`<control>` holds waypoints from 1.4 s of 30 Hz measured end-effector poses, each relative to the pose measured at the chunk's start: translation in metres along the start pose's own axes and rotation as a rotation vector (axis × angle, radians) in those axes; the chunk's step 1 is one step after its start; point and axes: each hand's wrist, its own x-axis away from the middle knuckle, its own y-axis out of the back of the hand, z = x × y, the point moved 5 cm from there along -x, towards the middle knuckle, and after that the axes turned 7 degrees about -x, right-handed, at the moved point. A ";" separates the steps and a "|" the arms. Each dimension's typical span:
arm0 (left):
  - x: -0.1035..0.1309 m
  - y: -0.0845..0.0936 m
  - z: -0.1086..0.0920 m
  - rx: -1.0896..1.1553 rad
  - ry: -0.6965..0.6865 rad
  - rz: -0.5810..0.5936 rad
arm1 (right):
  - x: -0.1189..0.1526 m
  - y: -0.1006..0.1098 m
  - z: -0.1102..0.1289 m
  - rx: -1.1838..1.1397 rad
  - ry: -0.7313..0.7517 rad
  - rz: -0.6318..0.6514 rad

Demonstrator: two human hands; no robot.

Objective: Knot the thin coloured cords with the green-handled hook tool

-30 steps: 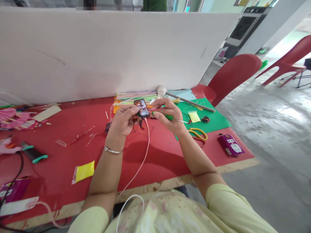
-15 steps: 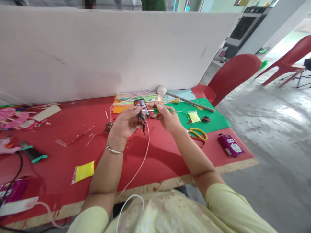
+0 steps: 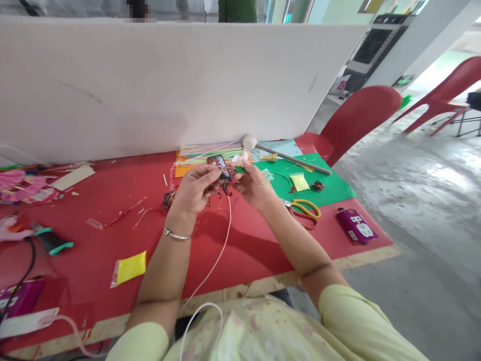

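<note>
My left hand (image 3: 196, 193) is closed, thumb and fingers pinching a small dark multicoloured twisted bundle (image 3: 226, 187), perhaps yarn or thin wire. Facing it, my right hand (image 3: 256, 186) grips a thin metal tool with a green handle (image 3: 240, 170); its tip points left at the bundle, partly hidden by fingers. Just behind both hands, a phone (image 3: 217, 160) lies lit on the table. A pale pink cable (image 3: 228, 225) runs from between the hands toward my body. Beside my left wrist sits a coil of dark coloured strands (image 3: 168, 199).
Pliers (image 3: 306, 208), a yellow packet (image 3: 299, 182) and a grey stick with a white ball (image 3: 250, 142) lie right, around a green sheet (image 3: 338, 193). Another yellow packet (image 3: 130, 268) and a glue gun (image 3: 50, 239) are left. A white panel (image 3: 150, 85) stands behind the table.
My right hand has shifted slightly left and turned, so less of the green-handled tool shows. Both hands are a little closer together. The view has tilted slightly.
</note>
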 end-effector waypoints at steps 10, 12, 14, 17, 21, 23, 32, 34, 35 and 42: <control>-0.003 0.001 -0.003 0.004 -0.097 -0.147 | 0.001 0.001 -0.004 -0.070 -0.049 -0.095; -0.003 0.001 -0.003 0.007 -0.095 -0.149 | 0.000 0.003 -0.004 -0.050 -0.030 -0.096; -0.003 0.001 -0.003 0.006 -0.095 -0.151 | 0.000 0.003 -0.004 -0.058 -0.033 -0.094; -0.003 0.002 -0.003 -0.003 -0.118 -0.155 | 0.002 0.000 -0.004 -0.109 -0.091 -0.070; -0.004 0.005 -0.002 -0.015 -0.156 -0.190 | 0.005 -0.007 -0.006 -0.111 -0.176 -0.046; -0.005 0.006 -0.002 -0.011 -0.150 -0.185 | 0.005 -0.006 -0.006 -0.073 -0.142 -0.075; -0.003 0.006 -0.006 -0.039 -0.175 -0.230 | 0.010 0.000 0.014 0.139 0.288 -0.134; -0.003 0.006 -0.006 -0.049 -0.189 -0.237 | 0.012 0.000 0.019 0.228 0.357 -0.127; -0.003 0.006 -0.006 -0.052 -0.193 -0.237 | 0.013 0.000 0.021 0.265 0.385 -0.123; -0.004 0.006 -0.005 -0.052 -0.203 -0.238 | 0.020 -0.004 0.032 0.387 0.509 -0.050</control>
